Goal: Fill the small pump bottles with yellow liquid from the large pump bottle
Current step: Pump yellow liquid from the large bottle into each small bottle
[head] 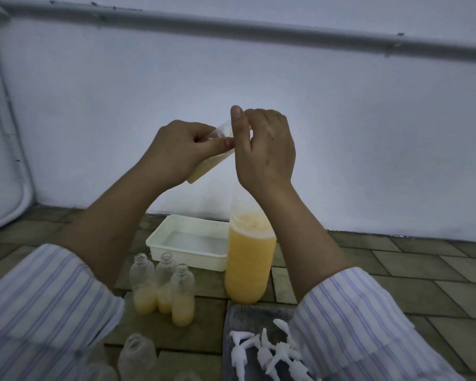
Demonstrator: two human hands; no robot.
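My left hand [176,152] grips a small clear bottle [209,163], tilted with its neck pointing up and right and yellow liquid pooled in its lower part. My right hand [264,149] is closed around the bottle's neck end; what it pinches there is hidden by the fingers. Below the hands the large bottle [249,259] of yellow liquid stands upright on the floor, its top hidden behind my right forearm. Three small open bottles [162,287], each partly filled with yellow liquid, stand to its left.
A white rectangular tray [187,240] sits behind the bottles by the wall. Several white pump heads [267,353] lie on a dark mat at the lower right. Empty clear bottles [138,356] stand at the lower left. The floor is tiled.
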